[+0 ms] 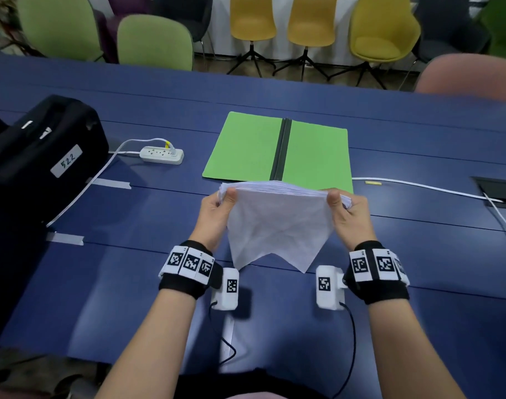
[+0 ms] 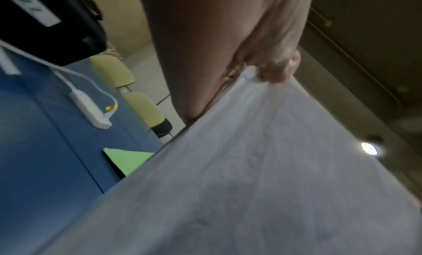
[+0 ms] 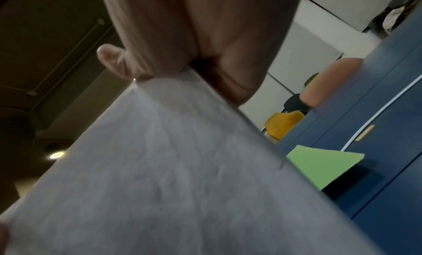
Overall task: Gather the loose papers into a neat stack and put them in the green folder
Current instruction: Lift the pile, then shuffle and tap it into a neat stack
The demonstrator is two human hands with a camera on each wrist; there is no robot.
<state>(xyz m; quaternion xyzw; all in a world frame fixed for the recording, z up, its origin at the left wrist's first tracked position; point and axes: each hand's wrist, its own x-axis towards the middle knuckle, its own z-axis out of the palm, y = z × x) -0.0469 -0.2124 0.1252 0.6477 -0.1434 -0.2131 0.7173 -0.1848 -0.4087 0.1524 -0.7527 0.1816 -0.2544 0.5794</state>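
Mostly, fingers behind the papers (image 1: 277, 223) hide; both wrist views blur.

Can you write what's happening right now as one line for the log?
stage: squaring papers | left hand: grips paper stack | right hand: grips stack | green folder: open on table, unfilled

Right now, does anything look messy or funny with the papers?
Yes. The paper stack, held up by the left hand and right hand, is uneven: its bottom edge shows two points with a notch between, so sheets sit askew. The front sheet looks creased. The green folder lies open and flat.
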